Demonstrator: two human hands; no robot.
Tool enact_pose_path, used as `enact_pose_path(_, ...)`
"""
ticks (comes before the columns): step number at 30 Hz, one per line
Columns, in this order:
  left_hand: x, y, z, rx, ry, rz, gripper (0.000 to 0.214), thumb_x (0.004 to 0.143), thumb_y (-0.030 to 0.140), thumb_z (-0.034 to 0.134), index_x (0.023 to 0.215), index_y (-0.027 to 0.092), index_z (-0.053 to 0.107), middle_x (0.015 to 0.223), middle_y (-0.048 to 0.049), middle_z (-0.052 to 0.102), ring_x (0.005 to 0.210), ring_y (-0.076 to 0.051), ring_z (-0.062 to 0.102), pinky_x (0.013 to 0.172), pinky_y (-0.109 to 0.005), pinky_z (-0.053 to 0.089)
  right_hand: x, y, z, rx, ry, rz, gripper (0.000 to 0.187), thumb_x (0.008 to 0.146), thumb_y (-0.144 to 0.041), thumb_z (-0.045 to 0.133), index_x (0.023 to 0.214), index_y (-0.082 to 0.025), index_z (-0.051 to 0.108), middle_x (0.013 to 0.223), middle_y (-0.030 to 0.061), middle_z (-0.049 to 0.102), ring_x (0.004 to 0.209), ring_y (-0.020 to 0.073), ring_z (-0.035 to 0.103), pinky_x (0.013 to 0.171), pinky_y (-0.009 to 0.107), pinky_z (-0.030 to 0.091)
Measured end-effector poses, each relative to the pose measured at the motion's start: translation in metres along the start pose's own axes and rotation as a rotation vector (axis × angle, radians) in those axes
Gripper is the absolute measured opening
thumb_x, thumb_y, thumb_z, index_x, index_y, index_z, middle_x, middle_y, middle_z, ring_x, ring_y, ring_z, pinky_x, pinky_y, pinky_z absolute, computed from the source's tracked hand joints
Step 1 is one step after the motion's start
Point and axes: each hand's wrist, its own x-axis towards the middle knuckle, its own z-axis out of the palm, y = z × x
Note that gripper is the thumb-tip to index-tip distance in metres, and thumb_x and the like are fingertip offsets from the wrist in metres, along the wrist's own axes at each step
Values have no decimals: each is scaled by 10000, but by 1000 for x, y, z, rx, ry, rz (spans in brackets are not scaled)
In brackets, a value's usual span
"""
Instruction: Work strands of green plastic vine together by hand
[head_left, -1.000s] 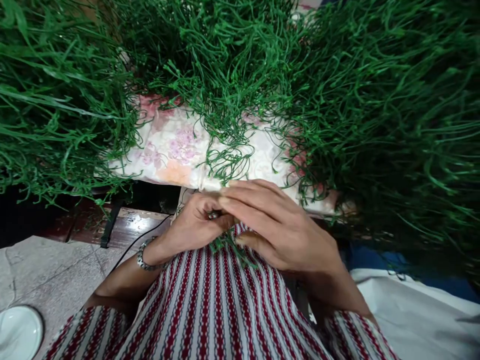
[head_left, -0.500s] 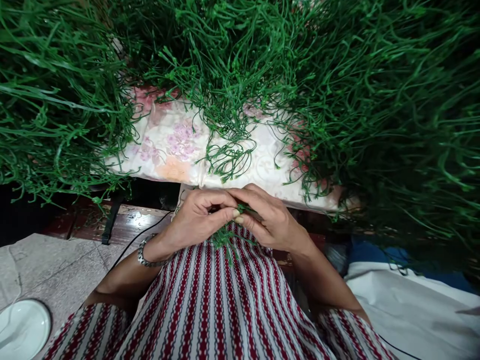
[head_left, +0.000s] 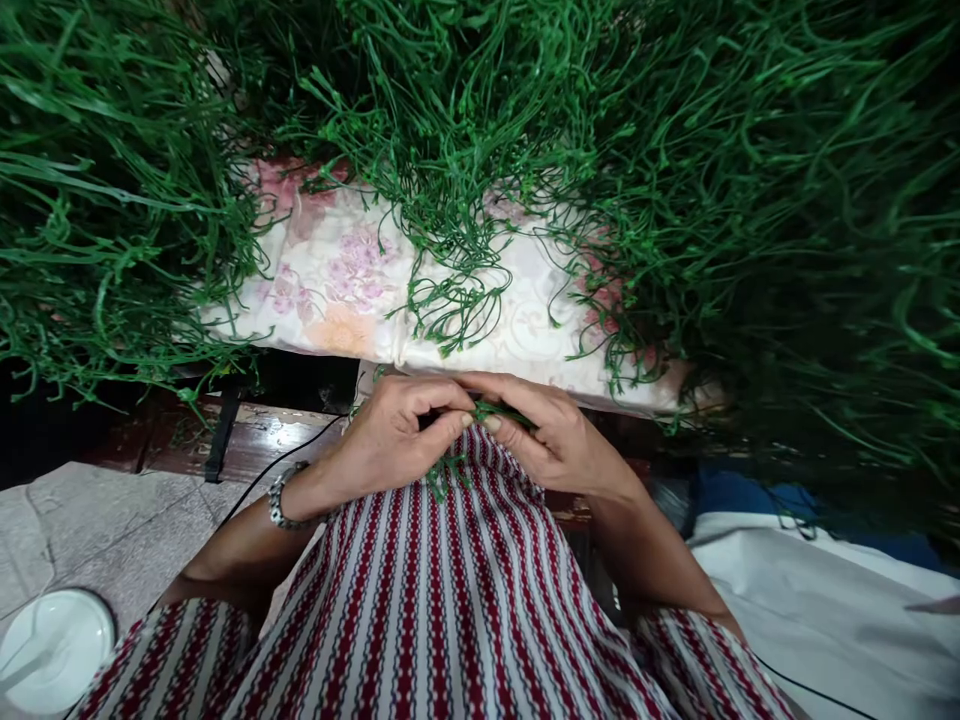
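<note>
My left hand (head_left: 390, 435) and my right hand (head_left: 551, 435) meet just above my lap, fingertips pinched together on a small green plastic sprig (head_left: 465, 440). The sprig's thin stems poke out below and between the fingers, over my red-and-white striped garment (head_left: 442, 610). A bead bracelet (head_left: 279, 500) circles my left wrist. Right in front of the hands lies a flowered cloth (head_left: 352, 290), with loose green sprigs (head_left: 457, 300) on it.
Thick heaps of green plastic grass strands (head_left: 750, 200) fill the top and both sides. A white dish (head_left: 52, 650) sits on the stone floor at lower left. A black cable (head_left: 262, 480) runs beside my left arm. White fabric (head_left: 825, 620) lies at lower right.
A second ago my right hand lay over the left; it has drawn back to the right, and both hands now pinch the sprig fingertip to fingertip. The view shifted slightly.
</note>
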Motion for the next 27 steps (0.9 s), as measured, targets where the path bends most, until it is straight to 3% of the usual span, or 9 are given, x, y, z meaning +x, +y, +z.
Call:
enact_pose_path(6,-3,-4,6,71,40,77,116,785,88,531,719,140,610,664,-2,640,630,-99,583,630,-227,451,-1,-2,1,-147,-71,37,198,892,-146,419,1071,-139,503,986,93,630,878,155,588,760,306,505)
enact_pose_path(11,-3,-7,3,168,19,154,129,802,102,510,728,136,611,670,-16,637,629,-109,576,605,-236,441,0,-6,4,-328,-136,89,123,831,-80,376,829,-164,466,723,31,542,647,131,477,577,256,395)
enact_pose_path(18,-18,4,-25,201,-202,265,188,771,82,513,756,200,658,616,0,641,529,-113,538,511,-256,413,-13,-21,-6,-451,-215,-65,162,790,-59,371,743,-189,456,631,3,505,550,125,412,509,276,300)
enact_pose_path(20,-23,10,-36,121,-43,214,231,778,81,524,828,247,677,622,19,654,506,-108,537,478,-250,420,-22,-23,-18,-426,-131,-80,178,787,-49,376,742,-199,460,606,-6,492,534,123,409,506,278,306)
enact_pose_path(23,-21,14,-43,34,240,131,225,788,96,569,861,270,690,639,31,664,537,-105,560,477,-240,443,-27,-21,-33,-375,114,-12,154,819,-65,410,815,-196,493,646,3,520,561,114,467,526,264,353)
enact_pose_path(27,0,7,-27,-166,65,36,109,791,131,601,794,204,683,695,1,637,650,-108,575,598,-240,469,-11,-14,-30,-210,131,54,171,887,-140,374,834,-185,531,701,26,556,614,123,519,553,254,398)
